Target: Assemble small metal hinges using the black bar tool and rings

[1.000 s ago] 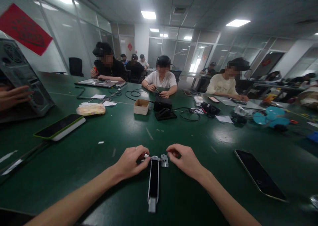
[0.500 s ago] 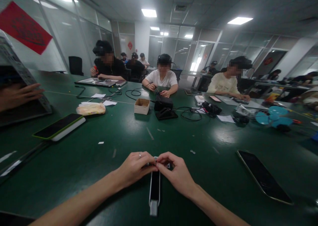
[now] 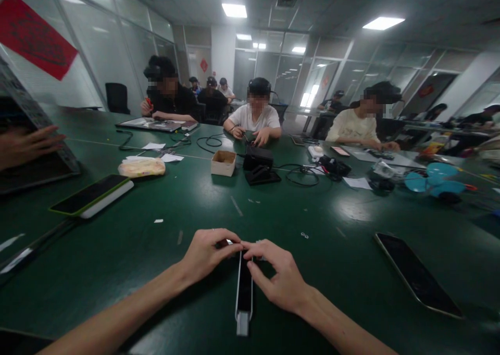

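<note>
A long narrow white-framed piece with a black inner strip (image 3: pixel 244 282) lies on the green table, pointing away from me. A pale squarish tab (image 3: pixel 242 325) sticks out of its near end. My left hand (image 3: pixel 209 251) is closed in a pinch at the far end of this piece, and what the fingertips hold is hidden. My right hand (image 3: pixel 279 271) reaches over the same end from the other side. Its index fingertip meets the left fingertips there, while its thumb stands apart by the strip's right edge. Small whitish bits show partly behind the fingers of both hands.
A dark phone (image 3: pixel 417 274) lies to the right, and a green-edged phone (image 3: pixel 89 194) on a white bar lies to the left. Ahead are a small open box (image 3: pixel 223 163), a black stand (image 3: pixel 260 166) and cables. Several people sit around the table.
My right thumb has moved away from the fingertips, so the right hand has opened. My left hand has shifted slightly up and left, keeping its pinch. The view has tilted slightly.
</note>
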Tool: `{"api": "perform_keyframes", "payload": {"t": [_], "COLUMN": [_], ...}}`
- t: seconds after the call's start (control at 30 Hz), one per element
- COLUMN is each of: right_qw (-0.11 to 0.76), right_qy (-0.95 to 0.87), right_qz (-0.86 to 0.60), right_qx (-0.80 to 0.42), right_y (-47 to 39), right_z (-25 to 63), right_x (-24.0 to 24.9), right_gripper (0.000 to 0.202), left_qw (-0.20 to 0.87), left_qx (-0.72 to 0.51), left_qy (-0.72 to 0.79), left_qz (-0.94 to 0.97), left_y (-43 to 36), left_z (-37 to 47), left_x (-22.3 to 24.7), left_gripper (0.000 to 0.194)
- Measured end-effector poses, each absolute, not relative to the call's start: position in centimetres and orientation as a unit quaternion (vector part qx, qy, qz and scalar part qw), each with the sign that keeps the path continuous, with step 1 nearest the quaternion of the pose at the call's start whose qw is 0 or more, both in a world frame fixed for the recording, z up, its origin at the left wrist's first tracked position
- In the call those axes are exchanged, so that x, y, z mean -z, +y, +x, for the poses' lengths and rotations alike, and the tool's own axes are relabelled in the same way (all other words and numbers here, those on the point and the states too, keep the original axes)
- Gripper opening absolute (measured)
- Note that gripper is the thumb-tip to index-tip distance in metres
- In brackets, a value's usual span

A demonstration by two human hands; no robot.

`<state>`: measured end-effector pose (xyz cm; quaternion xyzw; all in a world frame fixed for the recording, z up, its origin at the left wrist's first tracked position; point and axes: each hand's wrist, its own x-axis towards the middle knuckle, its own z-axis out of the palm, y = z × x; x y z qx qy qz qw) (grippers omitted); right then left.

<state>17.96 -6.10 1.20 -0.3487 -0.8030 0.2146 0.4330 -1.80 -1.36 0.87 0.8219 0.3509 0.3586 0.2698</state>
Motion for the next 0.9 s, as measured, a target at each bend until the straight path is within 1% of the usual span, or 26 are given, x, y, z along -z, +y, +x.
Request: {"api": "perform_keyframes", "payload": {"t": [0.1, 0.23, 0.4, 0.57, 0.73, 0.9], "right_qw": [0.431, 0.423, 0.328, 0.274, 0.258, 0.252], "right_qy": [-0.816, -0.795, -0.806, -0.827, -0.832, -0.835], "right_qz": [-0.341, -0.414, -0.471, -0.47, -0.473, -0.465], "right_qx": [-0.18, -0.129, -0.146, -0.139, -0.136, -0.151], "right_y": [-5.6, -4.6, -3.7, -3.6, -3.6, -3.5], "right_z": [18.7, 20.6, 21.9, 21.5, 21.5, 21.6], "right_x": [-1.2, -0.8, -0.1, 0.1, 0.2, 0.4], "right_gripper": [0.017, 0.015, 0.013, 0.011, 0.007, 0.008], "left_qw": [0.243, 0.246, 0.266, 0.296, 0.301, 0.292], "left_qx": [-0.328, -0.267, -0.223, -0.212, -0.217, -0.219], "left_qy": [0.358, 0.345, 0.336, 0.339, 0.358, 0.373], "left_qz": [0.84, 0.866, 0.876, 0.867, 0.857, 0.853], "left_y": [-0.9, 0.5, 1.6, 1.2, 0.9, 0.9], "left_z": [-2.3, -3.7, -4.4, -3.6, -3.2, -3.1], "left_x": [-1.2, -1.4, -1.1, -0.9, -0.6, -0.2], "left_gripper": [0.022, 0.019, 0.015, 0.012, 0.012, 0.015]}}
